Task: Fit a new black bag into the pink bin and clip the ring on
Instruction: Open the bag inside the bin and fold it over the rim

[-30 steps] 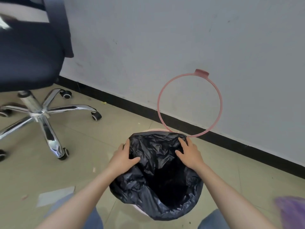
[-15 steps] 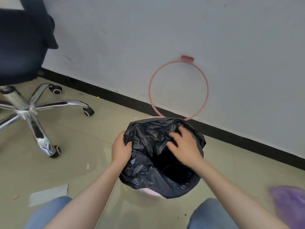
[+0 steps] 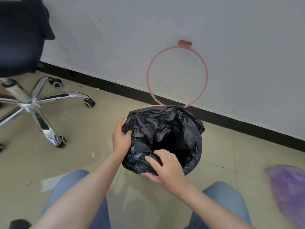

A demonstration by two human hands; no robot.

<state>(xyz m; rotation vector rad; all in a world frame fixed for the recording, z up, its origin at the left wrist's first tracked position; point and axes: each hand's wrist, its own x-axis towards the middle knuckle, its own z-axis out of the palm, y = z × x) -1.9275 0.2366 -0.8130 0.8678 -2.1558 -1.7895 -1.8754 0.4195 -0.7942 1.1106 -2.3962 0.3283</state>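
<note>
A crumpled black bag (image 3: 165,129) lines the pink bin, its edge folded out over the rim all round. Only a pale sliver of the pink bin (image 3: 152,106) shows at the back rim. The thin pink ring (image 3: 148,70) stands upright behind the bin, hinged up against the wall, its clip tab at the top. My left hand (image 3: 120,138) grips the bag's folded edge at the left rim. My right hand (image 3: 166,167) grips the bag over the near rim, fingers on top and thumb underneath.
A black office chair with a chrome star base (image 3: 33,101) stands on the left. A white wall with a black skirting (image 3: 247,128) runs behind the bin. A purple bag (image 3: 288,190) lies blurred at the right edge. My knees in blue jeans (image 3: 72,187) frame the beige tiled floor.
My right hand has moved from the bag's far right rim round to the near rim. My left hand has stayed on the left rim. The view has tilted slightly.
</note>
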